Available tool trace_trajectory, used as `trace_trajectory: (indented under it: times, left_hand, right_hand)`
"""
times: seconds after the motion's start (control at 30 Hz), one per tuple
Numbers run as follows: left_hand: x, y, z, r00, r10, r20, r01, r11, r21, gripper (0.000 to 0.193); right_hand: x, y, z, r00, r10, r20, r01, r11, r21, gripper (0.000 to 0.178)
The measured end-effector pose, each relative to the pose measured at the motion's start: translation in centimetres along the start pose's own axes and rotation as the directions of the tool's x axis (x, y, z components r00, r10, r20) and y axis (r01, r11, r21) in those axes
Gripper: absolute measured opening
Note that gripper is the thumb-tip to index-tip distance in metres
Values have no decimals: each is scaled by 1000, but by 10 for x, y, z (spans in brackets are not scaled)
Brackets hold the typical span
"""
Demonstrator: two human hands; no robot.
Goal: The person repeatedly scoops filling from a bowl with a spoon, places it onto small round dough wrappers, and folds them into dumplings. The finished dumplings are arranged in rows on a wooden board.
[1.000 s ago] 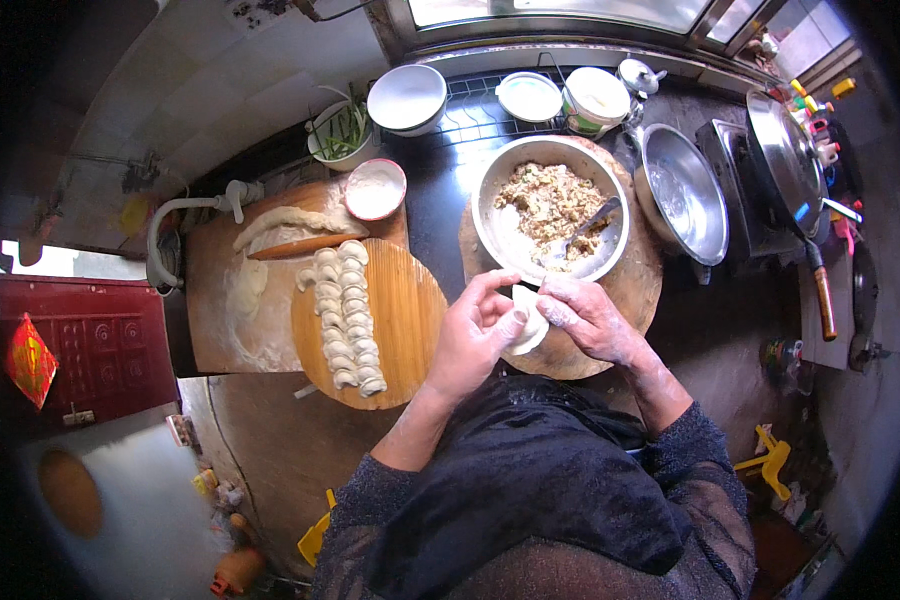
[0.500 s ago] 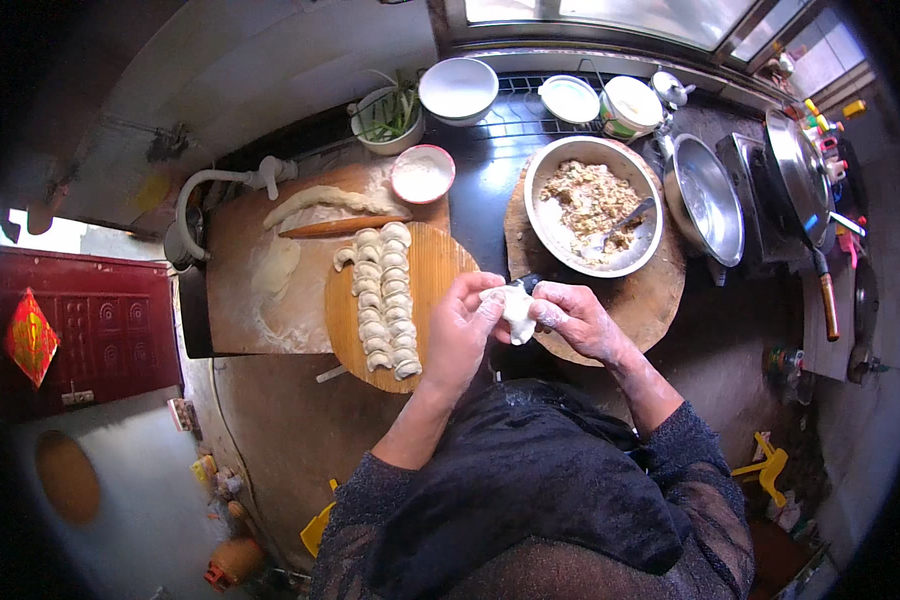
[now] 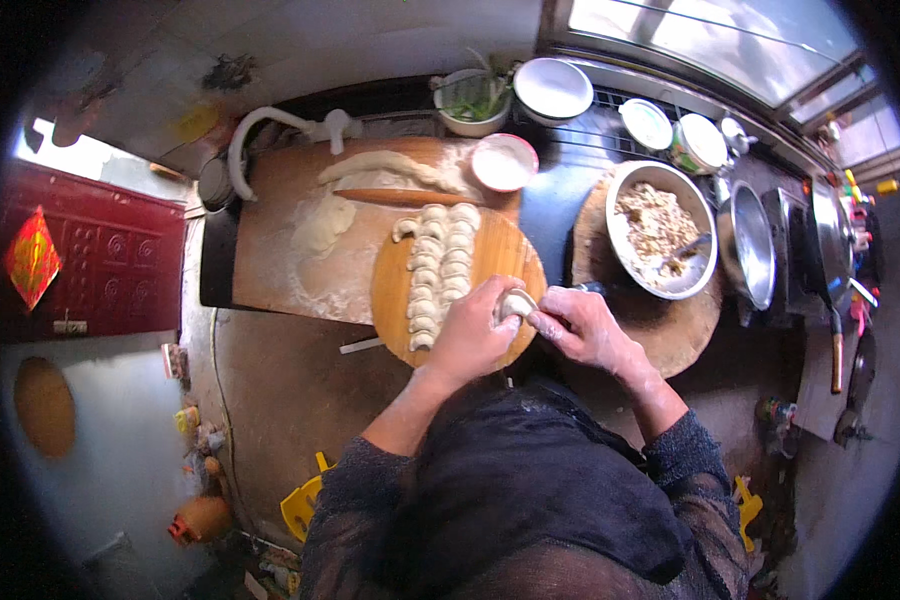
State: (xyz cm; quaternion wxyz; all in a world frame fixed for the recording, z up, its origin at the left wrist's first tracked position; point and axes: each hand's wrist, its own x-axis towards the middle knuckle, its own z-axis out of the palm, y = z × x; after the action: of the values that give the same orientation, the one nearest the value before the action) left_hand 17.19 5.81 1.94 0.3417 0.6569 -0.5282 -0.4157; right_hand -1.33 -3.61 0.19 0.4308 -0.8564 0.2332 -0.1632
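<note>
Between my hands is a dumpling (image 3: 515, 303), its pale dough folded into a rounded shape. My left hand (image 3: 473, 328) closes on one side of it, over the edge of a round wooden board (image 3: 390, 290). From the other side my right hand (image 3: 592, 330) pinches the dough with floury fingers. Rows of folded dumplings (image 3: 456, 255) lie on the board, left of my hands. To the right, a large white bowl (image 3: 638, 262) of chopped filling (image 3: 655, 212) with a spoon (image 3: 692, 246) in it stands on a thick round chopping block (image 3: 692, 335).
On the floured board (image 3: 270, 220) at left lie a rolling pin (image 3: 385, 196), a dough strip (image 3: 375, 165) and flat dough (image 3: 325, 225). A red-rimmed flour bowl (image 3: 503, 163) stands behind. A metal basin (image 3: 753, 245) and a pan (image 3: 828, 235) are at right.
My view has turned, so the counter sits further right in the picture. In my hands the loosely gathered dough now has a rounded, folded dumpling shape.
</note>
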Motion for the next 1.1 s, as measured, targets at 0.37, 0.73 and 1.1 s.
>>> trace_trajectory:
  times: [0.37, 0.73, 1.1]
  left_hand:
    - [32, -141, -38, 788, -365, -495, 213, 917, -336, 35]
    - [77, -211, -73, 903, -95, -420, 281, 869, 408, 39]
    - [59, -259, -168, 808, -69, -585, 430, 748, 505, 36]
  right_hand:
    - [6, 1, 51, 998, 20, 60, 2, 938, -347, 21]
    - [-34, 17, 54, 956, 294, 13, -274, 906, -321, 18]
    - [-28, 12, 56, 945, 320, -63, -325, 907, -269, 17]
